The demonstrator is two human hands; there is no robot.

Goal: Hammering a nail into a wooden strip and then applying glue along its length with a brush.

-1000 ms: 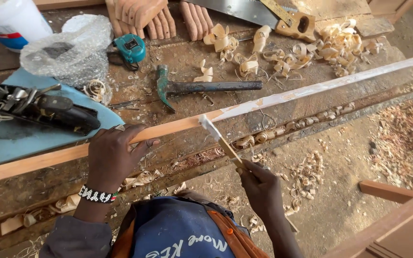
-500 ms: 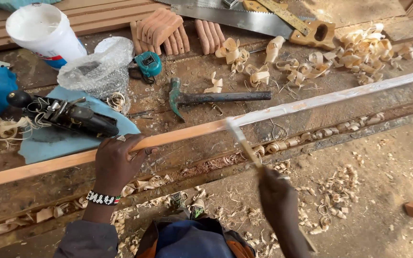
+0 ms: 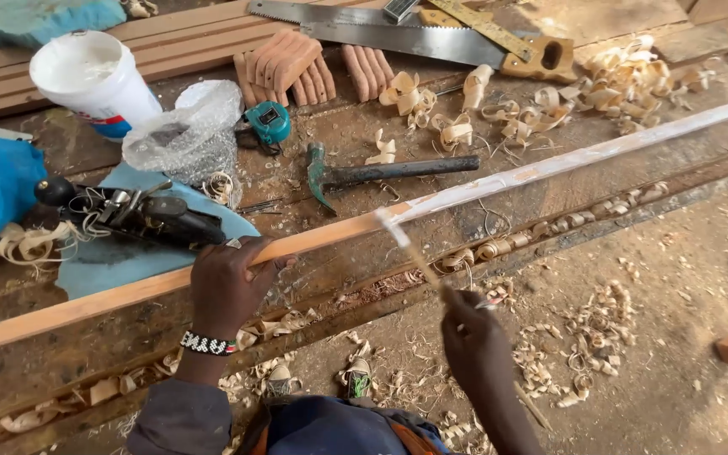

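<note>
Long wooden strip (image 3: 128,291) lies across workbench (image 3: 431,227), left-near to right-far; left hand (image 3: 227,285) rests on it left of centre; right hand (image 3: 472,333) holds stick (image 3: 410,248) in front of bench, tip touching strip; hammer (image 3: 372,173) just behind strip; tape measure (image 3: 268,123) behind-left of hammer; hand plane (image 3: 132,215) left; tub (image 3: 99,80) far left; handsaw (image 3: 431,38) along back; shavings (image 3: 625,84) back right.

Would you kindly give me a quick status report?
Left hand grips wooden strip. Right hand holds stick, tip at white-coated stretch. Hammer lies clear behind.
</note>
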